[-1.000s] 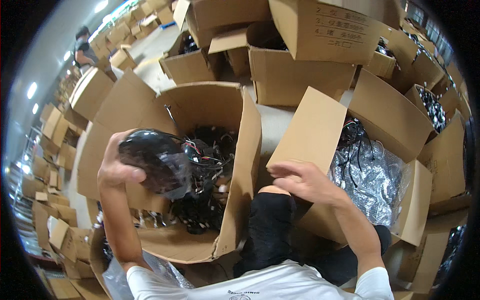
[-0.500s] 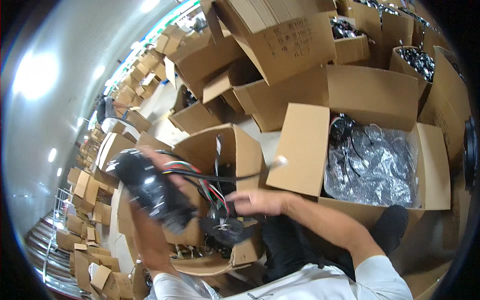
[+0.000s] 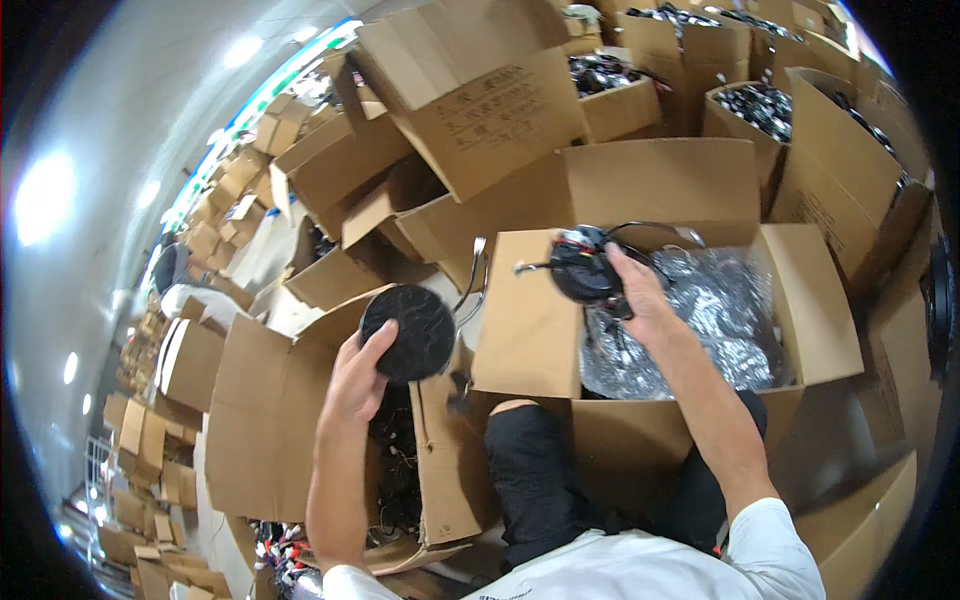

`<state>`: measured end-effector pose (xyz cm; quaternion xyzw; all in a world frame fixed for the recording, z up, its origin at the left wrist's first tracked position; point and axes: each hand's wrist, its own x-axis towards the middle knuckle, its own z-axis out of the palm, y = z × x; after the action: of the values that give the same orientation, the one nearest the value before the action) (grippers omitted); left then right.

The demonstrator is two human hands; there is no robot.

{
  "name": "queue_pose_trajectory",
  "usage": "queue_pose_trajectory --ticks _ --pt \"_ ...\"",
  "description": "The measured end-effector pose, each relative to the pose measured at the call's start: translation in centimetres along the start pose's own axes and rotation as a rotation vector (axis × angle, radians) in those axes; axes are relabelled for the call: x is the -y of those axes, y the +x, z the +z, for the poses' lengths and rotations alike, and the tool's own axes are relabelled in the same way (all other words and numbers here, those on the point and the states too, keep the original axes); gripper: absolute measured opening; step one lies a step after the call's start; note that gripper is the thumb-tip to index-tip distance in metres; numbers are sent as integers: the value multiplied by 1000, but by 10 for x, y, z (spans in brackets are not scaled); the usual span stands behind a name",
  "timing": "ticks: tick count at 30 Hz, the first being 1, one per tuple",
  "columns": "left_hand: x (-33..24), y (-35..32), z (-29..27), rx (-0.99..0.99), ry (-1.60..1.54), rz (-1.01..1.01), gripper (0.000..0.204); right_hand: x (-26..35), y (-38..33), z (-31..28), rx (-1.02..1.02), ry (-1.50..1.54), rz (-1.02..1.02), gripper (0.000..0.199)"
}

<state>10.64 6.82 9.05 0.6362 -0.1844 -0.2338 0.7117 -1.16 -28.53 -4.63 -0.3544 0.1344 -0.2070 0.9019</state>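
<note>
Far to the left of, and beyond, the open brown cardboard carton (image 3: 812,300) with clear plastic bubble wrap (image 3: 715,330) inside, a person in a dark top (image 3: 175,265) was positioned among other boxes. To the left of the bubble-wrap carton and nearer the wearer, a bundle of multicoloured wires and connectors (image 3: 280,550) lay beside a second, tall-flapped brown cardboard box (image 3: 265,420). This second box held tangled black cables and parts (image 3: 398,460).

The left hand (image 3: 358,382) was raised to the left of the bubble-wrap carton, above the second box. It grasped a flat, round black unit (image 3: 415,335) by the lower left edge, the thumb on the face and the fingers mostly hidden behind. Dark cables with pale connectors (image 3: 478,285) extended at the unit's right, toward the bubble-wrap carton's left flap; their point of attachment could not be seen.

The right hand (image 3: 640,295) grasped a second round black unit with short cables (image 3: 580,275) at its right edge. This unit was held above the left side of the bubble-wrap carton, at the left flap's inner edge. Its clearance from the bubble wrap could not be determined. Behind the bubble-wrap carton, to the right, another brown carton (image 3: 740,155) contained glossy black parts (image 3: 755,110).
</note>
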Motion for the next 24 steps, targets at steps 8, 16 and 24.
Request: queue_pose_trajectory --ticks 8,16,24 --pt "103 73 102 -214 499 250 48 36 -68 61 211 191 76 33" --pt "143 47 161 -62 -121 55 47 1 -61 18 -58 -444 -288 46" --pt "129 27 163 126 121 193 61 -39 -72 16 16 -250 -313 52"
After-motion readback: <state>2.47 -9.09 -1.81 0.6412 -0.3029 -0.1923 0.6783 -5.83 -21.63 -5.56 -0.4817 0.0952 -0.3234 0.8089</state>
